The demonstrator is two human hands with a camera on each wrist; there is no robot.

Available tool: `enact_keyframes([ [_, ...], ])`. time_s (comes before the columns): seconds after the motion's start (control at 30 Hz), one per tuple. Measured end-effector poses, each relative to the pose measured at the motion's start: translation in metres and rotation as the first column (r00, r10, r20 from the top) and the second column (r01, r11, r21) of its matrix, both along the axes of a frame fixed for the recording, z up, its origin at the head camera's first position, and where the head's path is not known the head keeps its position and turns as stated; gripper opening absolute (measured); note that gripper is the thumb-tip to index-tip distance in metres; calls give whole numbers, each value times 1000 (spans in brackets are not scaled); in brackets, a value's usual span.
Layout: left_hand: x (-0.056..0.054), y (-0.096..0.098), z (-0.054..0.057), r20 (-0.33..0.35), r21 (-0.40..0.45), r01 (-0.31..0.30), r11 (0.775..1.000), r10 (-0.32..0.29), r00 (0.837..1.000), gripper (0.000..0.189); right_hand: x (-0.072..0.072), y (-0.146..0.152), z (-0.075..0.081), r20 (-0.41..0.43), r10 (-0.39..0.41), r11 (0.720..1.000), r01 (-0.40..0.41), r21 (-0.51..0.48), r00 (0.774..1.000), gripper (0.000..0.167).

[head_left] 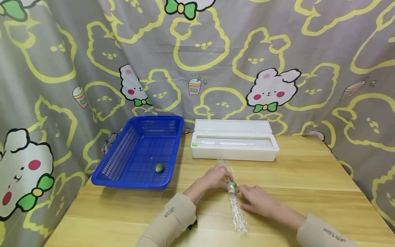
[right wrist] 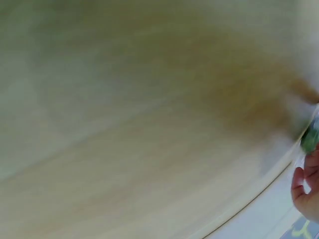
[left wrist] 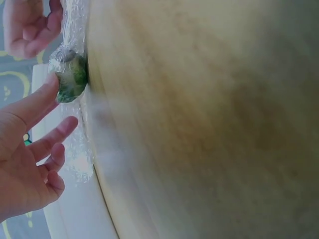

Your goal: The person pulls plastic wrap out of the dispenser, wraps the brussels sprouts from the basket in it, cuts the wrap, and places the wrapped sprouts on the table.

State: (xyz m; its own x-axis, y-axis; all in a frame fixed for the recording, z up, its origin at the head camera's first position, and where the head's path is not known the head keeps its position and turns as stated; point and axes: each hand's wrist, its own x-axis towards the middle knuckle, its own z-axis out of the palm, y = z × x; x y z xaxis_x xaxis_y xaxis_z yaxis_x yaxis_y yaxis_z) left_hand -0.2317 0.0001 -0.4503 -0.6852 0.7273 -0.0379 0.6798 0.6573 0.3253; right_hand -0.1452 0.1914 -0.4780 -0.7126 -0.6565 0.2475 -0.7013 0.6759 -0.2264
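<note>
A small round green fruit or vegetable (head_left: pixel 232 187) is wrapped in clear plastic film (head_left: pixel 238 214), which trails out in a crumpled strip on both sides of it. My left hand (head_left: pixel 216 177) pinches the wrapped ball from the left; the thumb lies against it in the left wrist view, the other fingers spread loosely below. From the right, my right hand (head_left: pixel 259 200) reaches in with its fingertips right beside the ball and film, fingers loosely bent. At its edge, the right wrist view shows part of the green ball (right wrist: pixel 310 139) near the left hand (right wrist: pixel 309 186).
At the back left stands a blue plastic basket (head_left: pixel 137 185) holding another wrapped green ball (head_left: pixel 159 167). A white film dispenser box (head_left: pixel 234 154) sits at the back centre, its lid raised and a roll inside. Behind the wooden table (head_left: pixel 314 178) hangs a patterned curtain (head_left: pixel 216 44).
</note>
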Motion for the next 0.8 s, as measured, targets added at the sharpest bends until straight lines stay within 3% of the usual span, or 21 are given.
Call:
enact_keyframes([
  [0.07, 0, 0, 1, -9, -4, 0, 1000, 0, 1000, 27, 0, -5, -2, -94, 86, 996, -84, 27, 992, 34],
  [0.17, 1, 0, 1, -22, -18, 0, 1000, 0, 1000, 27, -1, -12, -5, -212, 181, 983, -178, 31, 960, 20],
  [0.27, 0, 0, 1, -32, -38, 5, 999, -7, 999, 28, -4, -17, -7, -286, 205, 972, -229, -53, 936, 11],
  [0.33, 0, 0, 1, -36, -49, 8, 999, -9, 999, 29, -7, -20, -6, -281, 183, 959, -234, -161, 942, 11],
  [0.43, 0, 1, 3, -32, -48, 7, 999, -9, 999, 27, -12, -23, -4, -175, 137, 912, -193, -362, 975, 11],
  [0.5, 1, 0, 3, -42, -41, 5, 999, -6, 999, 24, -15, -23, -3, -47, 99, 866, -109, -488, 994, 12],
  [0.57, 2, 0, 3, -54, -25, 9, 1000, -10, 998, 20, -17, -23, -2, 101, 57, 819, 11, -573, 993, 11],
  [0.67, 3, -1, 2, -73, -7, 6, 1000, -6, 997, 19, -19, -23, -2, 322, -39, 766, 235, -598, 946, 6],
  [0.8, 4, -3, 0, -51, 4, -37, 999, 37, 998, 27, -24, -24, 1, 547, -162, 719, 478, -505, 821, 7],
])
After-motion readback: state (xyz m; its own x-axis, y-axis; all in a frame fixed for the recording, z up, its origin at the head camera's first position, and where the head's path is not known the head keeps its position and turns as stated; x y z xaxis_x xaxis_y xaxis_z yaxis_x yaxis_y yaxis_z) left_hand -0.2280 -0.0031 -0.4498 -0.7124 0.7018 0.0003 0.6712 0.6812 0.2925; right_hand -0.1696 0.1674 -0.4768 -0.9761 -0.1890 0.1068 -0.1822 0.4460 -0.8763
